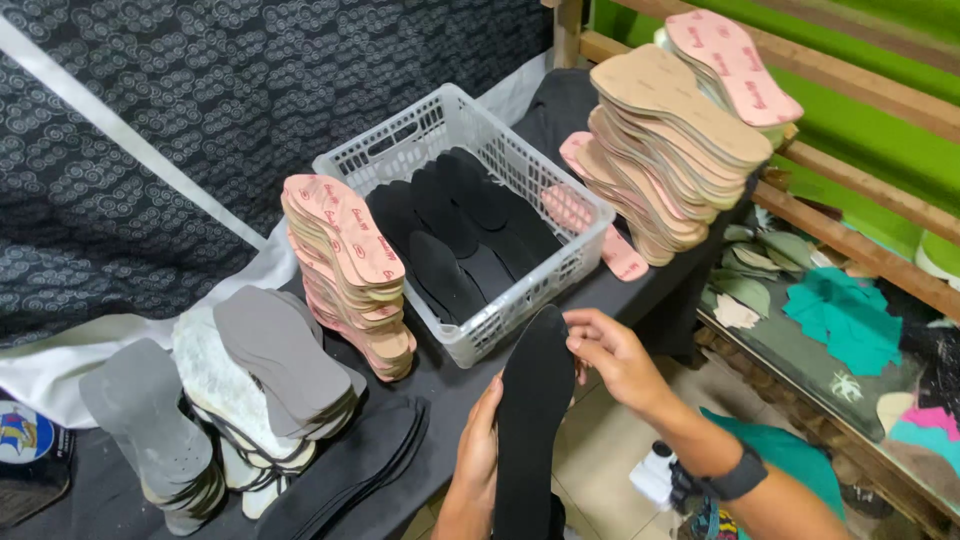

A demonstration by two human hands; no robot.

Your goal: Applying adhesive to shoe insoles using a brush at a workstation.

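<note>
While both hands grip it, the black insole (535,420) stands nearly upright in front of the person, long axis running from the bottom edge of the view up toward the basket (455,115), rounded tip topmost and just short of the basket's near wall. The left hand (478,455) wraps the insole's left edge low down, fingers curled behind it and thumb side toward the camera, a closed grasp. The right hand (612,352) pinches the upper right edge near the tip, fingers bent in on it, also closed on the insole; a dark wristband sits on that forearm. The right hand is the nearer one to the basket, which lies straight ahead of the tip on the dark worktop (450,385) and holds more black insoles (455,235) laid in overlapping rows. Left of the basket is a pink stack (350,270), its near side beside the basket's left corner. Further left are grey stacks (275,365), well apart from the hands. Right of the basket a tall tan stack (660,150) leans, with pink pieces on top and one poking out at its base. A flat black pile (355,465) lies on the worktop just left of the left hand, not touching it. Lower right, teal scraps (850,315) lie on a low shelf.
</note>
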